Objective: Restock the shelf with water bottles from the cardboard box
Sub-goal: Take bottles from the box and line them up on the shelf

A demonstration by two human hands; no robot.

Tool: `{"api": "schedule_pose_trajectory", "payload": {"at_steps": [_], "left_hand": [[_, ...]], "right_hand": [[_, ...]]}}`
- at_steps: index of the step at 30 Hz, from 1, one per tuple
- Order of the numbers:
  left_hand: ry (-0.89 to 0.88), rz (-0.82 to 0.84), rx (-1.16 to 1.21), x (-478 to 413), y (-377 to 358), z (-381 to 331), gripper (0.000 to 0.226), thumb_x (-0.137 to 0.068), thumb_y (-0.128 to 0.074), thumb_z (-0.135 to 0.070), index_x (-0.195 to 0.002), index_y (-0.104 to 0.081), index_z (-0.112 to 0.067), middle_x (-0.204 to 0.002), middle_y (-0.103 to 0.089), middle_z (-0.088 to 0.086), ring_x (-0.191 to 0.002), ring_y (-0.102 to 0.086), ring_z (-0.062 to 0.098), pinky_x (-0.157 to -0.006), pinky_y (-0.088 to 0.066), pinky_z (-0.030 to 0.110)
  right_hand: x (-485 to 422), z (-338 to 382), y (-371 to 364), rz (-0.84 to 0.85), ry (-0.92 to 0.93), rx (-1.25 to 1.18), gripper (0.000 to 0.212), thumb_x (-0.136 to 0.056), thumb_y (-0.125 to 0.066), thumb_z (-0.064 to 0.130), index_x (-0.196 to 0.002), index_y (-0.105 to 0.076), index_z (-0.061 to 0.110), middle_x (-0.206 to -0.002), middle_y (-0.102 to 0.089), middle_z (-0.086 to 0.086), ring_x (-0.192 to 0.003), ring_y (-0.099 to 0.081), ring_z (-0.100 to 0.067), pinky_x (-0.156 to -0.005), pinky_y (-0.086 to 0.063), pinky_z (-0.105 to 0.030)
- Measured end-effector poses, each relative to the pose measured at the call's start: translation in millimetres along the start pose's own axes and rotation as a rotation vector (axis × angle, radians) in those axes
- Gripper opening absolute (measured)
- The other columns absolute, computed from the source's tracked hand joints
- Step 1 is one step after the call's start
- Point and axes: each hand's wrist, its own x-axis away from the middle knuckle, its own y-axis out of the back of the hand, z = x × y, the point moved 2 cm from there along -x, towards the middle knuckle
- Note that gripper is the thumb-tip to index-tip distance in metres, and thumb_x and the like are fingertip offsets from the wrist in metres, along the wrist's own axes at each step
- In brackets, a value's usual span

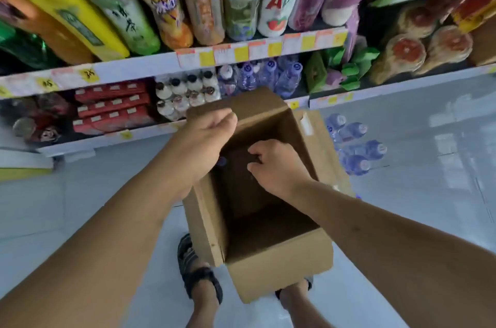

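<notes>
Box flap (257,106) within left fingers (228,119)

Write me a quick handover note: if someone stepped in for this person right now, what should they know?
Left hand: grips the far rim of the cardboard box.
Right hand: reaches into the box with its fingers curled. Whether it holds anything is hidden.
Done: some water bottles already stand on the lower shelf.
Left: the loose bottles lying on the floor to the right of the box probably still need shelving. The box looks nearly empty inside, so check its dark bottom first.
</notes>
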Motion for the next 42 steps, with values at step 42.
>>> {"api": "schedule_pose_trajectory", "payload": {"at_steps": [42], "left_hand": [[-0.352,0.003,0.246,235,82,-270,0.029,-0.099,-0.052,-0.023,-0.076,-0.067,-0.029,-0.075,-0.066,-0.010,-0.079,-0.057,0.016,-0.076,-0.048,0.030]], "right_hand": [[274,287,316,-0.611,0.509,0.103,0.029,-0.078,-0.075,0.029,-0.074,-0.061,0.004,-0.070,-0.052,-0.009,-0.064,-0.039,-0.016,-0.058,-0.027,-0.032]]}}
